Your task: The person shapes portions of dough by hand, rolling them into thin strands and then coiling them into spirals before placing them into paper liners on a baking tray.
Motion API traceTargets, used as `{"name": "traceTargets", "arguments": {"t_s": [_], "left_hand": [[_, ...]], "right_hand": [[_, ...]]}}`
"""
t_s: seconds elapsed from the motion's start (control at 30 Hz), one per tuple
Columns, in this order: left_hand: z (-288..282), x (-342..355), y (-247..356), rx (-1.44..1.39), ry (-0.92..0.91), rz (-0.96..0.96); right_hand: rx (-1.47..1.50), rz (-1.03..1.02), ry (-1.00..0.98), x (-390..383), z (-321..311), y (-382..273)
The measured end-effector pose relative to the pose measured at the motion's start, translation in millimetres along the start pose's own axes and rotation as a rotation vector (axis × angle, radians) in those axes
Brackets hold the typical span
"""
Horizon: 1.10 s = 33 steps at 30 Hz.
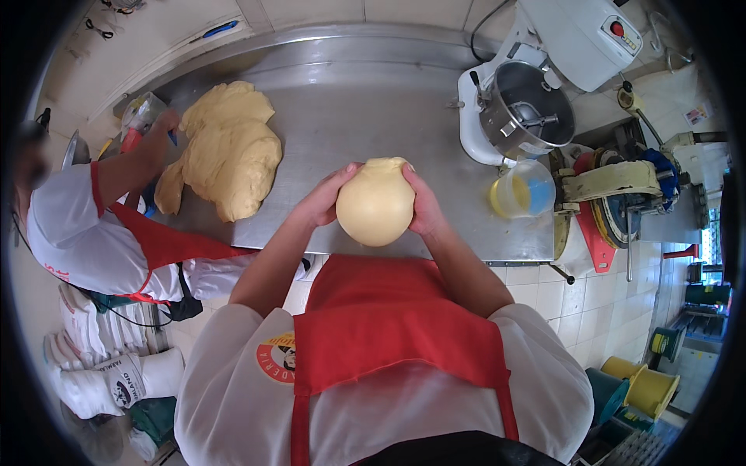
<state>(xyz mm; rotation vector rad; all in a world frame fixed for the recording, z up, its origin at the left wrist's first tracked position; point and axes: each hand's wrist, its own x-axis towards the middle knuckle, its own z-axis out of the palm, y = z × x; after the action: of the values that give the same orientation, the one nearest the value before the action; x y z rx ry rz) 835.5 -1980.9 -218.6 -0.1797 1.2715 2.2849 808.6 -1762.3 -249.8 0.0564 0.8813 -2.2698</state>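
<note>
One dough ball (375,208) is being gripped between the left hand (326,196) and right hand (424,203) near the front edge of the steel table (350,101). Leftward, I'm seeing a co-worker (81,213) reaching beside a larger dough mass (233,151); a plastic tub (509,196) and mixer (571,39) are standing rightward.

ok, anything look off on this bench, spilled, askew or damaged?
Nothing stands out; I see no spill or damage. The rounded dough ball sits between the left hand and right hand, and the big dough lump lies on the table. The table's curved edge looks like lens bend.
</note>
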Motion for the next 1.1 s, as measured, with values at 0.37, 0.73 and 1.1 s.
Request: {"name": "traceTargets", "arguments": {"t_s": [0.37,0.73,1.1], "left_hand": [[23,25,-16,-0.037,0.120,-0.075],[-6,67,-9,0.846,-0.003,0.636],[-20,94,-89,0.741,0.295,0.458]], "right_hand": [[0.000,0.043,0.110,-4,-36,-10],[-0.953,-0.052,-0.257,45,-46,-77],[-1.254,-0.472,-0.042,46,-98,-10]]}}
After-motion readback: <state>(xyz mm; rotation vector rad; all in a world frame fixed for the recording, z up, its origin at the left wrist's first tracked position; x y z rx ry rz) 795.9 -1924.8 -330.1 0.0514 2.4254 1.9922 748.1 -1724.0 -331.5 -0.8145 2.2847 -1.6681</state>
